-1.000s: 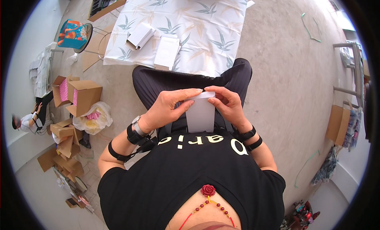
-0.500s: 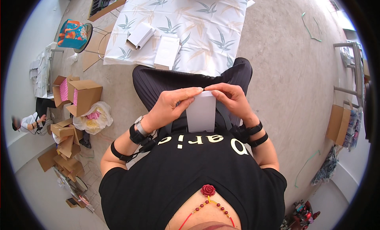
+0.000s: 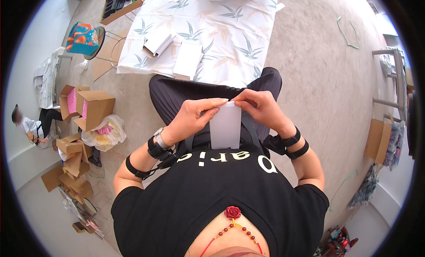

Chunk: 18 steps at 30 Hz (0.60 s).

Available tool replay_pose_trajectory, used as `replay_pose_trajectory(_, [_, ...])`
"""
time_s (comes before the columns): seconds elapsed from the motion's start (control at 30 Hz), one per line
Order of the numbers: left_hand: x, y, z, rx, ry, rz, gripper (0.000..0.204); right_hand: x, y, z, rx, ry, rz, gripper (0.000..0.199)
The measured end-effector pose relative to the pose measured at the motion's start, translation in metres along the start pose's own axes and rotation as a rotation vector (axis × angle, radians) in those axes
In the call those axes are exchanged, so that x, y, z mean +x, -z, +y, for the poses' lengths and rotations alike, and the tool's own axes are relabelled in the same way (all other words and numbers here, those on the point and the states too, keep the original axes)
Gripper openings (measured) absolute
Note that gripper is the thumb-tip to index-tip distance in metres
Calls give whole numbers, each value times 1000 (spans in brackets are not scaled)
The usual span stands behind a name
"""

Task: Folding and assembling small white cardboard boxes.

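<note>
A slim white box [image 3: 225, 128] stands on end between my lap and my shirt, its far end toward the table. At that end my left hand [image 3: 198, 114] pinches the left corner, thumb along the side and forefinger stretched over the top edge. My right hand [image 3: 258, 107] is closed at the right corner, its thumb and fingertips on the end flap. The fingertips of both hands nearly meet there. On the table in front, a white box [image 3: 188, 59] lies flat beside several stacked white boxes [image 3: 158, 42].
The leaf-patterned tablecloth [image 3: 221, 36] covers the table beyond my knees. Left are a blue floral bag [image 3: 83, 38] on a stool, open cardboard boxes [image 3: 95, 107], a plastic bag [image 3: 106, 132] with pink contents, and a seated person [image 3: 34, 126]. Another carton [image 3: 377, 139] stands right.
My right elbow and forearm have swung outward to the right, and the right hand has tilted at the flap. My left hand keeps its hold. The seated person has shifted posture.
</note>
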State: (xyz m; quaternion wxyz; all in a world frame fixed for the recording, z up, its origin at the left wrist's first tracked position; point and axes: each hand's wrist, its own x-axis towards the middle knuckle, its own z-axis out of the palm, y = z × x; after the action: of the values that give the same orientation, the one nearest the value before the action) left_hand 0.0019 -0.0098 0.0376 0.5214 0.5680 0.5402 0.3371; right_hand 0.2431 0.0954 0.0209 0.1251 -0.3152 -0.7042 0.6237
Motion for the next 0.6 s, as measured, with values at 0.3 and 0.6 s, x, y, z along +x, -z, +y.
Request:
replay_pose_trajectory(0.3, [1, -6, -4, 53, -87, -18, 31, -15, -5, 7, -307, 296, 105, 23])
replay_pose_trajectory(0.6, [1, 3, -5, 169, -204, -24, 30, -8, -9, 11, -105, 283, 110, 22])
